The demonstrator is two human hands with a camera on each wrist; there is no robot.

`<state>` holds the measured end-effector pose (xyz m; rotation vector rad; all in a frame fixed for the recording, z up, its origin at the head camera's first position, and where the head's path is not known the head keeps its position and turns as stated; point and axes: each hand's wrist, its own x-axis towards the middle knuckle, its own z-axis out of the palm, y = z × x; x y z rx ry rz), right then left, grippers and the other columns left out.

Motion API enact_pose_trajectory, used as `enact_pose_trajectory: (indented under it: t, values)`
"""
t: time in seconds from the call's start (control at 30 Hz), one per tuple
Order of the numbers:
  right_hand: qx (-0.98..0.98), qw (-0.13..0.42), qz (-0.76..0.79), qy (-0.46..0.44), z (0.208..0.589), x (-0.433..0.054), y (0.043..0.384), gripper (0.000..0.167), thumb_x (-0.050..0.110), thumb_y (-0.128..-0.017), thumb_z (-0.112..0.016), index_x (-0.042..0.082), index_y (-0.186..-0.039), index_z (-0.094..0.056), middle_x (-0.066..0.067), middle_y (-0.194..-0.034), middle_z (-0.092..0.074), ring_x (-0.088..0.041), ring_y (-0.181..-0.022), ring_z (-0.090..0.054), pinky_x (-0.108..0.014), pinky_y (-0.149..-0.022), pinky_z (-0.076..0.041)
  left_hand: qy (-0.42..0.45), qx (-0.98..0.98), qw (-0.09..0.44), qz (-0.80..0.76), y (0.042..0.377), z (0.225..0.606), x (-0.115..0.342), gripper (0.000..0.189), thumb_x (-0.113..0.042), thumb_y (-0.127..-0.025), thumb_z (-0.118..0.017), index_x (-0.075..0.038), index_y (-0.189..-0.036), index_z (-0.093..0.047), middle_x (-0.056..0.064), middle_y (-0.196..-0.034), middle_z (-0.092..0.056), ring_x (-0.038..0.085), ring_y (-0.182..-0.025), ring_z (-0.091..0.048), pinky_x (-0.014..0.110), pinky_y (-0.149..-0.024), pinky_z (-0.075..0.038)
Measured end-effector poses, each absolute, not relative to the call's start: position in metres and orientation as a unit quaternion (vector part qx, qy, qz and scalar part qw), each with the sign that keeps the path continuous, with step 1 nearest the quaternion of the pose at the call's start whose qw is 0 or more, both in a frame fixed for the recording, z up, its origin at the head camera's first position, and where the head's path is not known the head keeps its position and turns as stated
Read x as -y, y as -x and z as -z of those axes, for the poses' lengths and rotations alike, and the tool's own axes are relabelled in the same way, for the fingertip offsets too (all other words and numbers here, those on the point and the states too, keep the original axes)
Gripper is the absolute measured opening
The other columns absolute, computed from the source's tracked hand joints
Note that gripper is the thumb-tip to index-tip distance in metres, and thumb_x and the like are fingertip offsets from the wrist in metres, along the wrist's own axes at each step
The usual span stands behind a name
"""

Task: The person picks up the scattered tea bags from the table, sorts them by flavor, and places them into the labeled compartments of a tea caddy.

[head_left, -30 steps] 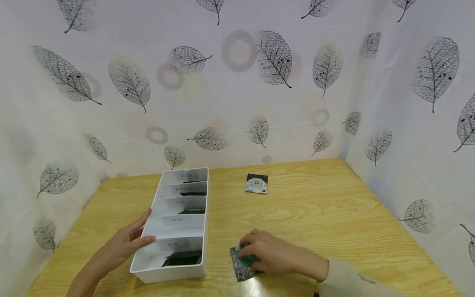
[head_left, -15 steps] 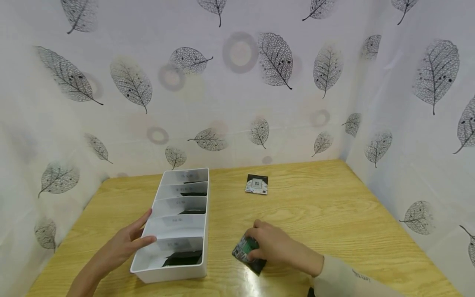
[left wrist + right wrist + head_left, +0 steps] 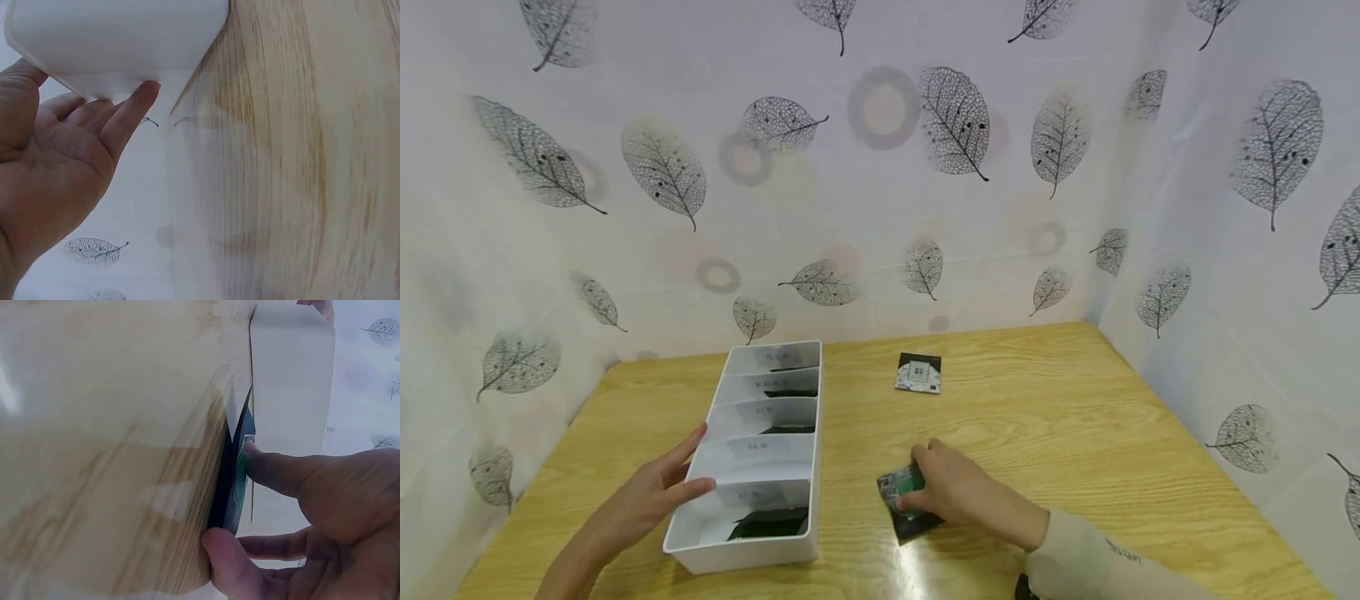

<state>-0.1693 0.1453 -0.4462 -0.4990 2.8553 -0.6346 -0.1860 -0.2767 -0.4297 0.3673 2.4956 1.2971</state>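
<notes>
A white box (image 3: 752, 554) divided into several labelled compartments stands left of centre. Along its left side my left hand (image 3: 625, 504) grips the wall, thumb over the rim and fingers outside; the left wrist view shows the fingers (image 3: 134, 115) against the outer wall. To the box's right, my right hand (image 3: 973, 496) pinches a flat square sachet (image 3: 891, 483), dark with a green patch, between thumb and fingertips. From the right wrist the sachet (image 3: 228, 487) appears edge-on, close over the tabletop. My right hand covers part of it in the head view.
Another square sachet (image 3: 918, 373), black and white, lies flat farther back on the wooden table (image 3: 1037, 400). Dark packets (image 3: 771, 522) sit in most compartments; the second from the front shows none. A leaf-patterned curtain (image 3: 880, 200) encloses the back and sides.
My right hand has shifted slightly right and away from me, turning the sachet as it drew it along. The left hand and the box have stayed put.
</notes>
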Motion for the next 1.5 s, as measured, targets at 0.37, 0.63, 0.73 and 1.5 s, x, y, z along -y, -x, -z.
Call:
enact_pose_trajectory:
  t: [0.37, 0.63, 0.73, 1.5]
  values:
    - [-0.953, 0.093, 0.246, 0.148, 0.447, -0.151, 0.175, 0.046, 0.041, -0.087, -0.084, 0.003, -0.095, -0.059, -0.003, -0.072, -0.055, -0.016, -0.061, -0.053, -0.035, -0.055, -0.044, -0.128, -0.875, 0.148, -0.443, 0.185, 0.427, 0.275, 0.086, -0.029, -0.105, -0.064, -0.003, -0.165, -0.009, 0.025, -0.169, -0.009, 0.051, -0.143, -0.038, 0.025, -0.094, -0.048]
    - [-0.951, 0.083, 0.266, 0.133, 0.448, -0.158, 0.176, 0.037, 0.037, -0.095, -0.077, 0.004, -0.09, -0.06, -0.003, -0.073, -0.057, -0.016, -0.062, -0.055, -0.035, -0.056, -0.048, -0.131, -0.864, 0.156, -0.46, 0.184, 0.43, 0.276, 0.085, -0.025, -0.105, -0.063, -0.002, -0.165, -0.007, 0.027, -0.168, -0.008, 0.051, -0.142, -0.04, 0.019, -0.089, -0.049]
    - [-0.954, 0.088, 0.251, 0.137, 0.445, -0.163, 0.178, 0.041, 0.041, -0.096, -0.074, 0.001, -0.1, -0.066, -0.006, -0.085, -0.063, -0.017, -0.071, -0.058, -0.039, -0.065, -0.053, -0.129, -0.864, 0.159, -0.46, 0.184, 0.429, 0.276, 0.085, -0.026, -0.105, -0.063, -0.002, -0.165, -0.007, 0.027, -0.168, -0.007, 0.051, -0.143, -0.038, 0.018, -0.089, -0.048]
    - [-0.932, 0.114, 0.284, 0.195, 0.447, -0.174, 0.187, 0.042, 0.021, -0.076, -0.094, 0.007, -0.105, -0.066, 0.001, -0.091, -0.061, -0.016, -0.078, -0.053, -0.038, -0.069, -0.047, -0.138, -0.861, 0.147, -0.467, 0.185, 0.427, 0.277, 0.086, -0.029, -0.105, -0.063, -0.003, -0.165, -0.008, 0.023, -0.169, -0.005, 0.053, -0.145, -0.029, 0.014, -0.09, -0.043]
